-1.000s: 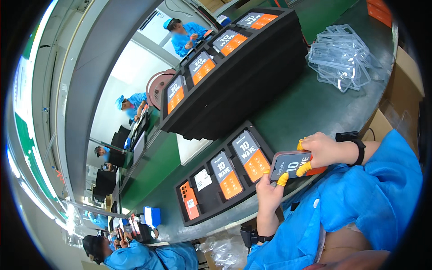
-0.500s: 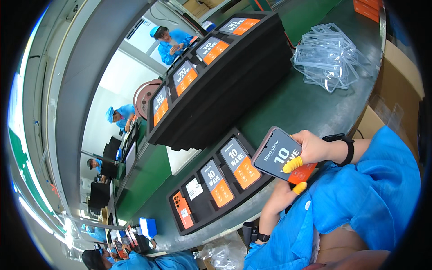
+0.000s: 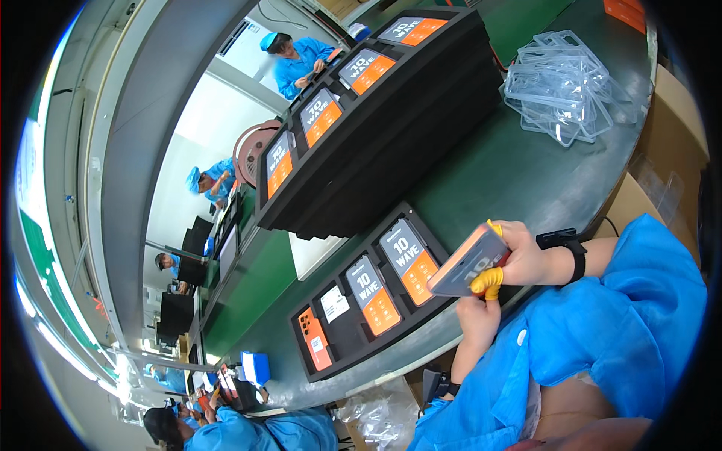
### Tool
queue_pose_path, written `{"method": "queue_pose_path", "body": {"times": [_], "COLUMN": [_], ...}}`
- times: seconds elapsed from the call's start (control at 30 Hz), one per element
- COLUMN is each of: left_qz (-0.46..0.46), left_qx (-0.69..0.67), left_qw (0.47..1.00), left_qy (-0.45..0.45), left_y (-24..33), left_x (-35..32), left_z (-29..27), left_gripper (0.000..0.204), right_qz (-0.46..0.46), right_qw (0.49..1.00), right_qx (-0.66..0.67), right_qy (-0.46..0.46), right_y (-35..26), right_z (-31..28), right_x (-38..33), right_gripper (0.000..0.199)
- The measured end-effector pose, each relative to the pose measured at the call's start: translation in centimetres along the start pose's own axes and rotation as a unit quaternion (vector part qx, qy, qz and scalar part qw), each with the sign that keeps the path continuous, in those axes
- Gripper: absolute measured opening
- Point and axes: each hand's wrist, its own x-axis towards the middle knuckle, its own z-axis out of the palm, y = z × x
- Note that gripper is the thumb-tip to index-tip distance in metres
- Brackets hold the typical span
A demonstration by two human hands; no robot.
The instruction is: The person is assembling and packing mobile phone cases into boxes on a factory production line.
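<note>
A smartphone (image 3: 472, 263) with an orange edge and a dark, printed front is tilted in front of me. My right hand (image 3: 520, 254) grips it by its right side, fingers round the back and a yellow-covered thumb over the front. Against its lower edge is my left hand (image 3: 478, 319), fingers curled and a yellow-covered tip beside the right thumb. Just left of the phone lies a black foam tray (image 3: 347, 304). It holds two face-up smartphones, the nearer one (image 3: 410, 259) and another (image 3: 373, 295), plus an orange phone (image 3: 313, 340) back side up.
Beyond rises a tall stack of black foam trays (image 3: 391, 143) with phones on top. Clear plastic cases (image 3: 560, 90) are heaped at the far right. A white label (image 3: 335, 303) lies in the near tray. Cardboard boxes (image 3: 673, 124) flank the bench; co-workers in blue sit to the left.
The held phone has tipped, so its front shows more slantwise. My left hand's yellow-covered tip has come up to the right thumb. The view has shifted slightly.
</note>
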Motion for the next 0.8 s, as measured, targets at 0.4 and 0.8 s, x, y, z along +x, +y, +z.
{"method": "queue_pose_path", "body": {"times": [0.4, 0.8], "left_qz": [-0.157, -0.195], "left_qx": [-0.324, 0.573], "left_qw": [0.884, 0.774], "left_qy": [0.299, 0.184], "left_y": [-15.4, -12.6], "left_x": [-1.9, 1.2], "left_z": [-20.6, -22.6], "left_gripper": [0.029, 0.028], "right_qz": [0.054, 0.058], "right_qw": [0.912, 0.721], "right_qx": [-0.397, -0.687], "right_qy": [0.085, 0.063], "right_y": [1.9, 8.9], "right_z": [-12.4, -23.0], "right_x": [2.2, 3.4], "right_gripper": [0.033, 0.027]}}
